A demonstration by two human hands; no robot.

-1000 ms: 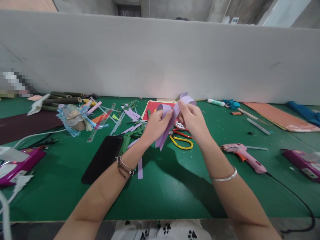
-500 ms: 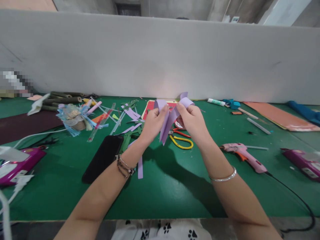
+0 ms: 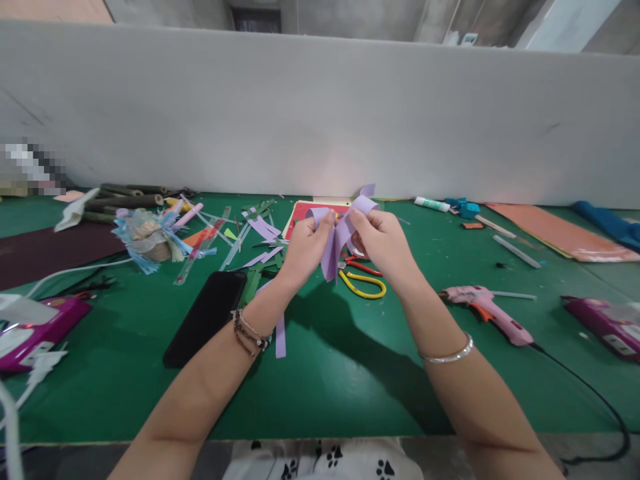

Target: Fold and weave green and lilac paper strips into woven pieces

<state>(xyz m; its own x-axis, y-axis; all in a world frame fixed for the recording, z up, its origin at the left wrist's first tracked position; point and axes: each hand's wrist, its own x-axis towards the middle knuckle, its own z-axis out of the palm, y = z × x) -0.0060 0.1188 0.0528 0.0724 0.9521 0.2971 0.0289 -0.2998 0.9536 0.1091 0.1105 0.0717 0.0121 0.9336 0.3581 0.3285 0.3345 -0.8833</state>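
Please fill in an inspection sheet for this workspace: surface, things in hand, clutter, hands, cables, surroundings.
Surface: green tabletop, shadowed below the hands.
Things in hand: purple paper, curled, held above the tabletop.
Clutter: purple and green paper strips, dark phone, pink glue gun lying on its side.
Hands: left hand and right hand both pinch the purple paper.
Cables: black cord from the glue gun; thick white cable at lower left.
Surroundings: pale partition behind the tabletop; grey wall beyond.

Phone (image 3: 207, 317) left of hands (image 3: 307, 250), glue gun (image 3: 493, 313) right, both on table (image 3: 320, 417); partition (image 3: 320, 107) behind.
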